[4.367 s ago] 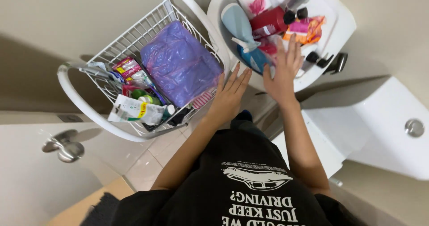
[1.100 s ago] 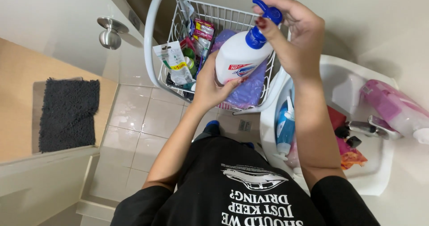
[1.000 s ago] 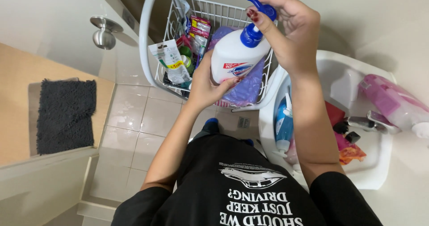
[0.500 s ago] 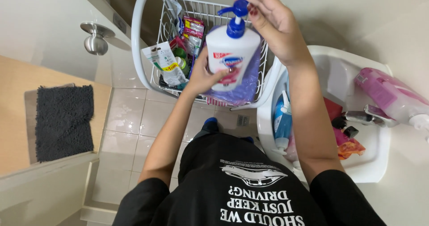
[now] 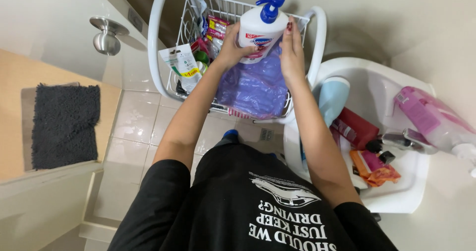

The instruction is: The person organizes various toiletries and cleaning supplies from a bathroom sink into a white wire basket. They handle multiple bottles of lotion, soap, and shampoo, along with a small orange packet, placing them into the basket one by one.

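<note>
Holding white pump bottle (image 5: 258, 28) with blue top, both hands (image 5: 292, 50), above wire basket (image 5: 166, 28)

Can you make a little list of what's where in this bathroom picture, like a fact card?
place: bathroom with tiled floor
left hand: grips the pump bottle's side
right hand: flat against the bottle's other side
pump bottle: white, blue pump, upright over the wire basket
in basket: purple bag, small packets
sink: holds bottles and packets
floor: dark mat

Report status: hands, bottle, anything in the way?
Left hand and right hand both grip white pump bottle, upright over wire basket. Purple bag and small packets lie beneath it.
</note>
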